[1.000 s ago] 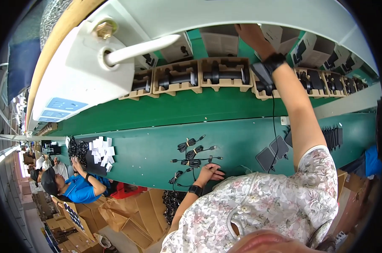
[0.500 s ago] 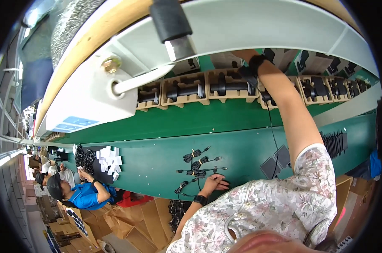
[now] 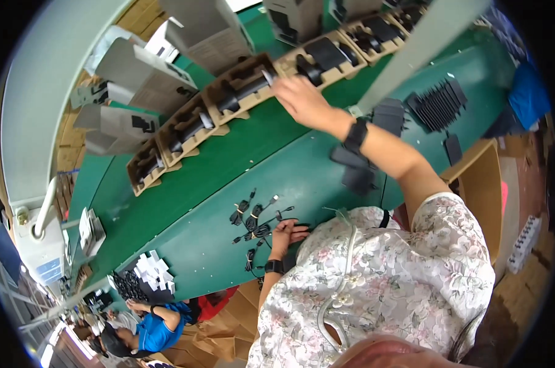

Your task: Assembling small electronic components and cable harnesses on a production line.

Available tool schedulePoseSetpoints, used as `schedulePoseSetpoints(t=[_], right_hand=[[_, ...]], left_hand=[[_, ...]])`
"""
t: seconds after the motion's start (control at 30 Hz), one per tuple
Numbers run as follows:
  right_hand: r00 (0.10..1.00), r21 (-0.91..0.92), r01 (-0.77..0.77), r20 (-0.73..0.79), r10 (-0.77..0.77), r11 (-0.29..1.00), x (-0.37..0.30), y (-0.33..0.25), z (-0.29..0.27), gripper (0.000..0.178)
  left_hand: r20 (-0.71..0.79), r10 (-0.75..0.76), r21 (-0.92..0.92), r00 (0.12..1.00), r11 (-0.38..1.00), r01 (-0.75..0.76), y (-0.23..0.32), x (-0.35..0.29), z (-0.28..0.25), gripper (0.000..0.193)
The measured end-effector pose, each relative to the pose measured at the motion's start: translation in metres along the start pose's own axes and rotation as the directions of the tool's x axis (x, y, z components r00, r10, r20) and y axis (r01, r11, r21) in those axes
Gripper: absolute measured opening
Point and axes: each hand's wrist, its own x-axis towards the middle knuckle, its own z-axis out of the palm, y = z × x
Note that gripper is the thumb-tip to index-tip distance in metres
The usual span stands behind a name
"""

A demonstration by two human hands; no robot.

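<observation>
Head view: right hand stretched out over the green conveyor belt, fingers curled at the near edge of a cardboard tray carrying a black device; grip on the tray cannot be told. Black band on that wrist. Left hand resting flat on the green worktable, fingers spread loosely over bundled black cables, holding nothing clearly. More loaded cardboard trays lined along the belt. Stack of black flat parts well to the right. White folded pieces near the table's left end, beside a co-worker in a blue shirt.
</observation>
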Motion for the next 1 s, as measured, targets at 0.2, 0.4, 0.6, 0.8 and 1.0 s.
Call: schedulePoseSetpoints(t=[0.2, 0.4, 0.6, 0.8, 1.0], right_hand=[[0.881, -0.108, -0.42, 0.188, 0.433, 0.901, -0.188, -0.002, -0.042, 0.027], [0.826, -0.357, -0.481, 0.119, 0.55, 0.801, -0.231, 0.017, -0.084, 0.033], [0.834, -0.36, -0.356, 0.293, 0.467, 0.863, -0.238, -0.003, -0.067, 0.042], [0.717, -0.353, -0.31, 0.523, 0.461, 0.883, -0.245, -0.034, -0.042, 0.064], [0.732, -0.198, -0.035, 0.662, 0.16, 0.98, -0.256, -0.019, -0.021, 0.077]], left_hand=[[0.031, -0.002, 0.103, 1.0, 0.995, -0.001, -0.003, 0.009, -0.007, 0.02], [0.032, 0.091, 0.331, 0.995, 0.939, -0.096, 0.002, 0.009, -0.001, 0.026], [-0.03, 0.285, 0.349, 0.958, 0.901, -0.257, -0.003, 0.008, -0.004, 0.023], [-0.152, 0.759, 0.762, 0.633, 0.498, -0.414, -0.039, 0.011, -0.038, 0.017], [-0.203, 0.928, 0.964, 0.313, 0.246, -0.104, -0.033, -0.02, -0.043, 0.022]])
